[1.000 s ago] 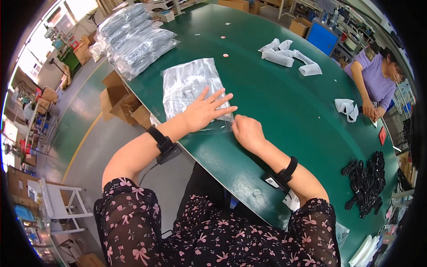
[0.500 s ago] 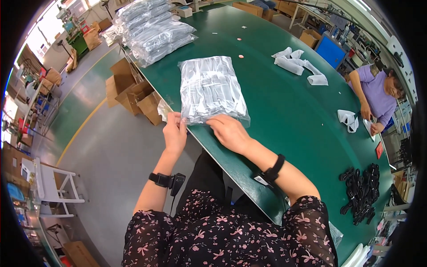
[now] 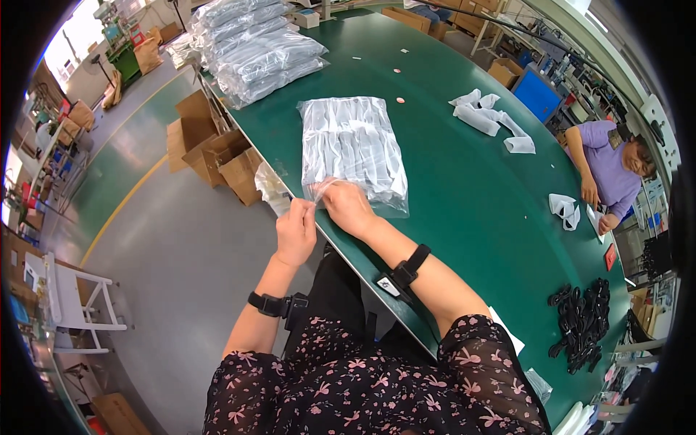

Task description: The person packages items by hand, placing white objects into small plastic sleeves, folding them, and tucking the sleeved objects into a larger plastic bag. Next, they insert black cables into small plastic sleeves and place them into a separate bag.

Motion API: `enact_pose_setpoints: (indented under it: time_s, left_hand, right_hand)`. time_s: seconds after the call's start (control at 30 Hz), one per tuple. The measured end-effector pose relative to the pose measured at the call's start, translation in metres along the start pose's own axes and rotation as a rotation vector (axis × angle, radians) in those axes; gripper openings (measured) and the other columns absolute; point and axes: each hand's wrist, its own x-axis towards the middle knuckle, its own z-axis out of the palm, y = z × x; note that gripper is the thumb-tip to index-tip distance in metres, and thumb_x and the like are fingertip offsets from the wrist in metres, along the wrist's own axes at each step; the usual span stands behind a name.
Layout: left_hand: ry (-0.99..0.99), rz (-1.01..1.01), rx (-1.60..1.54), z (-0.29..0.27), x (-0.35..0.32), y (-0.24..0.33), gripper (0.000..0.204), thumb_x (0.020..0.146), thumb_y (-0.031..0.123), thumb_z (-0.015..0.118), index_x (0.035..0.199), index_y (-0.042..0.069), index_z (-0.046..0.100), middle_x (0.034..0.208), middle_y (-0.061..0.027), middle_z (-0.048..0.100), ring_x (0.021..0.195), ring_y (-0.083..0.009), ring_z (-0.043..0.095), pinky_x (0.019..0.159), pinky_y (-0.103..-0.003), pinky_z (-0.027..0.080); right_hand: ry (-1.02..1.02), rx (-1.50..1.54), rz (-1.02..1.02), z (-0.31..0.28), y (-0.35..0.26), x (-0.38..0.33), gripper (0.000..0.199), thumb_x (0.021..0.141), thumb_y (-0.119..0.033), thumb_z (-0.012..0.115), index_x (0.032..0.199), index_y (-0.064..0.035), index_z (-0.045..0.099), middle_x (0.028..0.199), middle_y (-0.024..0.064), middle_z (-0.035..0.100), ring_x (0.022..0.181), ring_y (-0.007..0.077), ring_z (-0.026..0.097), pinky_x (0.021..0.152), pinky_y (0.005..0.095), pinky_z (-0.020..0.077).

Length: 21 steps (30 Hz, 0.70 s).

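Note:
A clear plastic bag (image 3: 354, 148) packed with flat white-grey pieces lies on the green table (image 3: 449, 217), its open end toward me near the table edge. At the bag's near left corner, my left hand (image 3: 295, 235) is closed, pinching the plastic film. Just right of it, my right hand (image 3: 348, 210) is closed on the bag's near edge, with its fingertips partly hidden by the film. Beside my left hand, a crumpled translucent piece (image 3: 270, 187) hangs at the table edge. Both wrists wear black straps with small devices.
A tall stack of filled plastic bags (image 3: 264, 54) stands at the far left, above open cardboard boxes (image 3: 241, 172) on the floor. White strips (image 3: 478, 119) lie far right. A co-worker (image 3: 607, 163) handles a white piece at the right edge. Black cables (image 3: 580, 326) lie near right.
My left hand has moved slightly right and toward me. My right hand has shifted left and its fingers have curled in, close to the left hand. The bag's near film is pulled up between them.

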Motion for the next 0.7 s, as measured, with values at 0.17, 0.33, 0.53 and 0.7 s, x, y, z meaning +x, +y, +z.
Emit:
enact_pose_setpoints:
  time_s: [0.17,0.33,0.53,0.7]
  left_hand:
    - [0.041,-0.220,-0.060,0.008,0.006,0.003,0.015,0.090,0.005,0.062,0.095,0.002,0.049,0.063,-0.0048,0.054,0.052,-0.0149,0.053,0.053,-0.029,0.044]
    - [0.102,-0.399,0.091,0.029,0.001,-0.010,0.021,0.087,0.003,0.061,0.101,0.004,0.045,0.066,-0.0117,0.058,0.060,-0.0265,0.063,0.055,-0.035,0.047]
    - [0.003,-0.363,-0.082,0.029,-0.002,-0.014,0.022,0.084,-0.001,0.061,0.098,0.002,0.044,0.070,-0.0061,0.056,0.059,-0.0124,0.055,0.056,-0.027,0.046]
    - [0.029,-0.428,-0.039,0.026,0.008,-0.009,0.024,0.084,0.002,0.064,0.098,0.002,0.044,0.070,-0.0074,0.056,0.060,-0.0153,0.058,0.058,-0.030,0.047]
  right_hand:
    - [-0.135,-0.056,0.089,-0.012,0.000,-0.007,0.015,0.087,-0.013,0.057,0.087,-0.0009,0.066,0.080,0.0185,0.066,0.078,0.0374,0.064,0.068,0.0471,0.0504]
    - [-0.228,-0.090,0.107,-0.027,-0.004,-0.013,0.021,0.088,-0.018,0.057,0.088,0.0003,0.068,0.080,0.0196,0.067,0.076,0.0375,0.064,0.069,0.0470,0.0504]
    - [-0.196,0.194,0.559,-0.020,0.008,0.001,0.025,0.088,-0.022,0.057,0.086,0.0003,0.068,0.080,0.0198,0.067,0.076,0.0371,0.065,0.070,0.0463,0.0510]
    - [-0.098,-0.033,0.457,-0.016,0.006,-0.010,0.023,0.088,-0.022,0.057,0.087,-0.0022,0.069,0.082,0.0184,0.068,0.078,0.0365,0.066,0.071,0.0459,0.0516]
